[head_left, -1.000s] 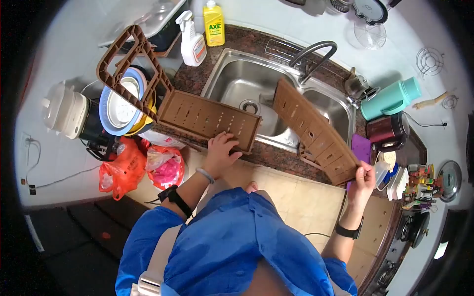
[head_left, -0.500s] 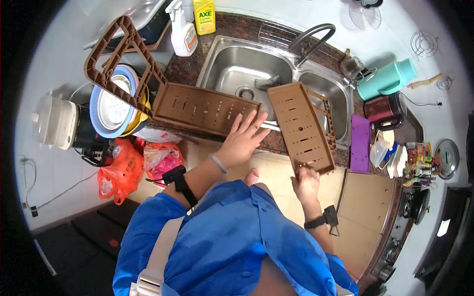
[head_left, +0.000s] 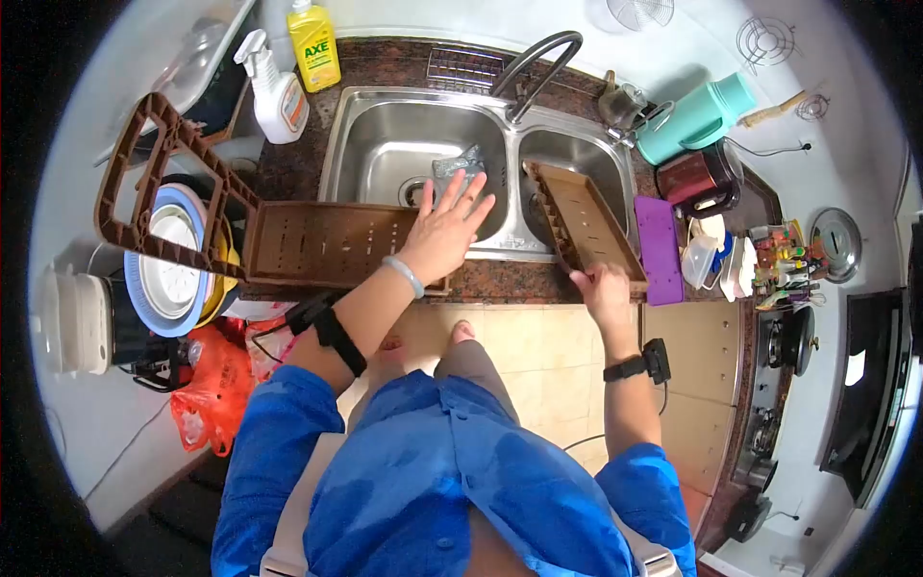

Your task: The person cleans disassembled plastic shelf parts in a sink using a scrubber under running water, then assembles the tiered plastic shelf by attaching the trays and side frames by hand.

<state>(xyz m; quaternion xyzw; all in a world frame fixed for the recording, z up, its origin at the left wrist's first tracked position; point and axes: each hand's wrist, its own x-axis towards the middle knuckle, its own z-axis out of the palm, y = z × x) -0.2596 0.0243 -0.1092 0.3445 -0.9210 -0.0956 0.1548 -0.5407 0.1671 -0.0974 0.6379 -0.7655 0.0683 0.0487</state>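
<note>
My left hand (head_left: 445, 234) is spread flat, palm down, above the right end of a brown slotted plastic shelf (head_left: 322, 238). I cannot tell whether it touches the shelf. That shelf lies along the counter's front edge, with an open brown leg frame (head_left: 173, 192) sticking up at its left end. My right hand (head_left: 608, 293) has its fingers closed around the near end of a second brown slotted shelf (head_left: 588, 216). This one is tilted, its far end over the right basin (head_left: 553, 146). Part of a lattice side frame shows along its left edge.
The left basin (head_left: 385, 135) holds a crumpled grey bag (head_left: 458, 165) by the drain. A black faucet (head_left: 538, 67) arches behind. Spray bottle (head_left: 276, 94) and yellow AXE bottle (head_left: 313, 48) stand back left; stacked basins (head_left: 168, 269) sit left. A purple board (head_left: 659, 250) lies right, near a turquoise flask (head_left: 697, 120).
The shelf in my right hand has shifted rightward, away from the other shelf, and tipped on its side over the right basin. My left hand stays spread over the left shelf. The view has shifted too.
</note>
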